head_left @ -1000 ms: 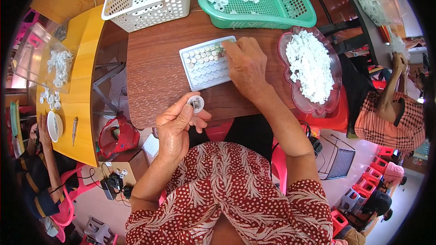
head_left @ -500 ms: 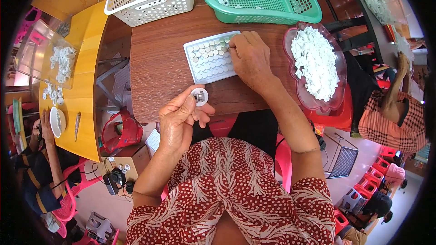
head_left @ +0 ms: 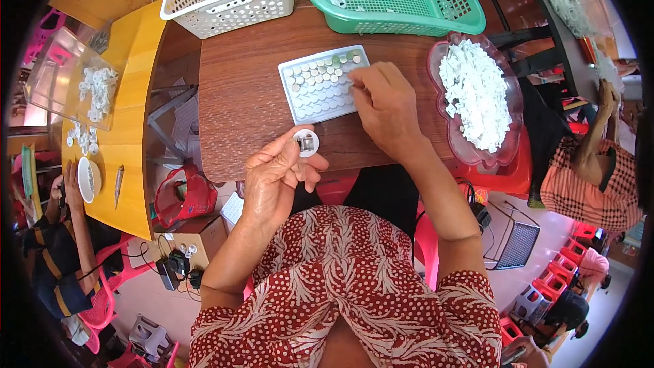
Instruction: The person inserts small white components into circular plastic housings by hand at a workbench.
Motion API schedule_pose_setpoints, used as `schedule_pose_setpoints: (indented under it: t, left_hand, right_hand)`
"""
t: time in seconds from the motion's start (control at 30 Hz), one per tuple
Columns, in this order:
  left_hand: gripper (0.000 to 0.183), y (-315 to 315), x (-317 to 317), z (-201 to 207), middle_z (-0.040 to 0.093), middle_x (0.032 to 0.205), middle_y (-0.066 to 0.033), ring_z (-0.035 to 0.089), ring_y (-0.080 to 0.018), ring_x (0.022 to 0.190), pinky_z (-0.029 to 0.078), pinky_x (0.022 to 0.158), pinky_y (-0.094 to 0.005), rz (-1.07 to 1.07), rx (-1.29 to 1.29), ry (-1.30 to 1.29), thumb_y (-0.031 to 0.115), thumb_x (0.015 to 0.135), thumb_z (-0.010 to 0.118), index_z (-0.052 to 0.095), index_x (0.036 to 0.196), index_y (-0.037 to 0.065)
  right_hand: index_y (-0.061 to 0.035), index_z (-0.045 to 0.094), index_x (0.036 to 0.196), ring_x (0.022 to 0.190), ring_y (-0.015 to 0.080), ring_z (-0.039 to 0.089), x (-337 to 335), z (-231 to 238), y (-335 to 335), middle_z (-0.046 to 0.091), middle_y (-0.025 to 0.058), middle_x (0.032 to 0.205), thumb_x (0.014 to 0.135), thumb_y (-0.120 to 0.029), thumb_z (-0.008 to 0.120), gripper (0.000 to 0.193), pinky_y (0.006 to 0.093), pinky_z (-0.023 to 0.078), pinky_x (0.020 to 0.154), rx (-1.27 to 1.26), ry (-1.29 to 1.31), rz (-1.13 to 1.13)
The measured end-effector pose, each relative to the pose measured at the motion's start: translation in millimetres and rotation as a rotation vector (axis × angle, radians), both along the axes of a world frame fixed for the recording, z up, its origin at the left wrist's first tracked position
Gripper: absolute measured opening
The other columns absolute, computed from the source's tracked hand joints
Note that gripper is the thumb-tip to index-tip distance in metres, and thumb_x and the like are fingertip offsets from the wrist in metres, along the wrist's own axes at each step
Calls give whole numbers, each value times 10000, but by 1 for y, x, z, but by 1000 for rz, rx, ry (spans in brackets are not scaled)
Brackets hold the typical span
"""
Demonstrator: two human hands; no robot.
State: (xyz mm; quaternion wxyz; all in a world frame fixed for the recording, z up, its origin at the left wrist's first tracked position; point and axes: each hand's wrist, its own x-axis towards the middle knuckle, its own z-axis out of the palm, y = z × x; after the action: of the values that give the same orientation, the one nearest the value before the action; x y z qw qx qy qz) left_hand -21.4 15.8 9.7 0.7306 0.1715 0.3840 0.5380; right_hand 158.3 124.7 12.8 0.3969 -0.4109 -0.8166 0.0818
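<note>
My left hand (head_left: 272, 174) pinches a small round white plastic housing (head_left: 306, 143) between thumb and fingers. Metal contacts show in a square recess on its upturned face. Just beyond lies a pale plastic tray (head_left: 304, 110) with rows of round pockets. Silvery button cells (head_left: 315, 73) fill part of its far rows, while the nearer pockets look bare. Over the tray's right edge, my right hand (head_left: 390, 109) has its thumb and fingers curled in. Whatever is at those fingertips is too small or hidden to make out.
A white perforated basket (head_left: 235, 13) and a green basket (head_left: 402, 24) of white plastic parts stand at the far edge. Right of my forearm sits a pink scalloped dish (head_left: 446, 123) heaped with small white pieces. At a yellow table (head_left: 129, 191) on the left, another person's hands show.
My right hand has drawn back from the tray's far right corner, toward me and slightly right. The left hand keeps its hold on the white housing, with little movement.
</note>
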Motion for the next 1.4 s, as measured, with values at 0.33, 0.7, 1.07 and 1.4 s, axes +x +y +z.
schedule_pose_setpoints:
  t: [0.33, 0.7, 1.07, 1.4]
  left_hand:
    - [389, -4, 11, 10, 640, 932, -191, 630, -186, 701, 480, 566, -261, -19, 60, 63, 184, 943, 497, 484, 1247, -59]
    - [319, -14, 18, 12, 629, 981, -118, 611, -152, 699, 488, 567, -239, 71, 102, 135, 83, 897, 563, 551, 1185, -54]
    - [322, -23, 22, 15, 633, 958, -107, 591, -120, 683, 483, 573, -221, 76, 156, 148, 73, 902, 556, 546, 1204, -37]
    - [329, -25, 18, 11, 647, 913, -109, 600, -118, 690, 483, 583, -222, -12, 140, 221, 74, 907, 545, 538, 1217, -36]
  right_hand:
    - [-3, 604, 875, 697, 273, 570, -15, 16, -57, 592, 113, 806, 695, 52, 667, 199, 336, 454, 580, -66, 241, 155]
    - [8, 568, 887, 628, 231, 522, -15, 2, -70, 586, 109, 826, 644, -5, 711, 282, 310, 414, 511, 203, 102, 255]
    - [71, 584, 867, 627, 220, 504, -11, 5, -74, 589, 177, 889, 595, -91, 654, 324, 319, 371, 476, 420, 57, 323]
    - [42, 560, 827, 620, 247, 495, -11, 6, -70, 561, 120, 792, 527, -14, 664, 322, 325, 389, 480, 219, 172, 405]
